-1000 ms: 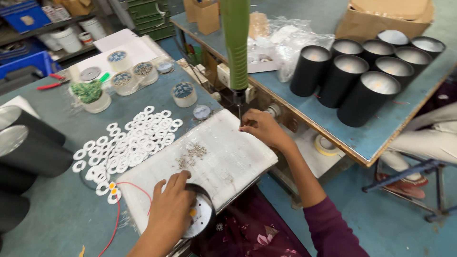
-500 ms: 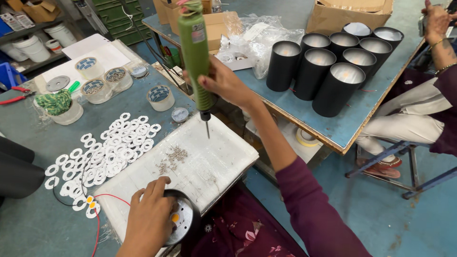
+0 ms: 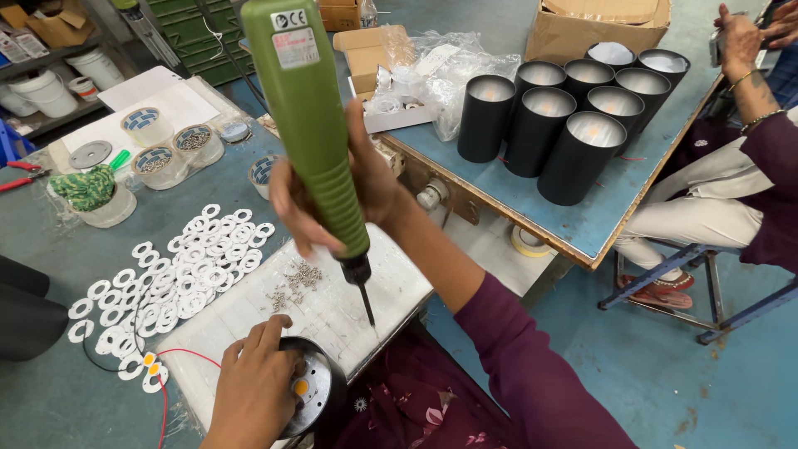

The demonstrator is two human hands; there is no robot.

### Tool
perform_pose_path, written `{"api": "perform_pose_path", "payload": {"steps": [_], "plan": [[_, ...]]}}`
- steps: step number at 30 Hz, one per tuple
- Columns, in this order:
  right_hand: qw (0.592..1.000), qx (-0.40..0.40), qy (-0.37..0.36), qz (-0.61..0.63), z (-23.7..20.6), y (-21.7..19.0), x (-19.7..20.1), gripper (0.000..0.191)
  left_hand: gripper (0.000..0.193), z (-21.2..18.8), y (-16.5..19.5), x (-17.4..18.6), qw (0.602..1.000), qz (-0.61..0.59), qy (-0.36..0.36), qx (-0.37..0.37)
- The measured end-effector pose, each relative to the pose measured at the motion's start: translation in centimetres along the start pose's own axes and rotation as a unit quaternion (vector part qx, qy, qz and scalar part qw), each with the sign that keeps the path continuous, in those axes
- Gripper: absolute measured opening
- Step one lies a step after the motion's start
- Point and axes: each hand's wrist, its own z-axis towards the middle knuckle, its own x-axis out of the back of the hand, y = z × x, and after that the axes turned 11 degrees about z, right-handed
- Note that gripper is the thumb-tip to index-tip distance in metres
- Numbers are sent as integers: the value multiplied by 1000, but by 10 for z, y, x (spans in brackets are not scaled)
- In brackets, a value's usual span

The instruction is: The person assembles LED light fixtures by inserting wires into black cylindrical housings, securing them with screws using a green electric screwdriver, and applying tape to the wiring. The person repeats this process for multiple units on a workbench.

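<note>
My right hand (image 3: 349, 195) grips a green electric screwdriver (image 3: 307, 125), held upright with its bit (image 3: 366, 304) pointing down just above a white board (image 3: 332, 312). My left hand (image 3: 253, 387) rests on a round black lamp housing (image 3: 312, 391) at the near edge of the bench; its silver inner plate with a yellow disc shows, and red wires (image 3: 179, 357) trail from it. A small heap of screws (image 3: 298, 278) lies on the white board, left of the bit.
Several white rings (image 3: 179, 270) are spread on the grey bench. Tape-roll tubs of small parts (image 3: 158, 162) stand behind. Black cylinder housings (image 3: 565, 116) stand on the blue table. Another person (image 3: 748, 125) sits at right. A cardboard box (image 3: 598, 25) is at the back.
The green screwdriver has come nearer and lower, its bit now over the white board beside the lamp housing. My left hand stays on the housing. The view has shifted right.
</note>
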Motion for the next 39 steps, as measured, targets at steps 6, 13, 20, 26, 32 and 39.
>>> {"api": "perform_pose_path", "payload": {"steps": [6,13,20,26,32,39], "plan": [[988,-5,-1,153,11,24,-53,98,31,-1,-2,-7,1000,-5,25,-7],[996,12,57,69,7,17,-60,98,22,-5,-9,-25,982,-66,160,-68],[999,43,9,3,-28,1,-63,93,14,-13,-13,-49,938,-110,311,-109],[985,83,113,-98,-64,20,-67,91,14,-15,-8,-39,971,-64,220,-73],[941,64,219,-251,-61,59,-98,89,9,-18,-8,-36,968,-61,234,-64],[839,106,446,-294,-38,107,-122,111,5,-11,-15,-38,971,-75,217,-68]]}}
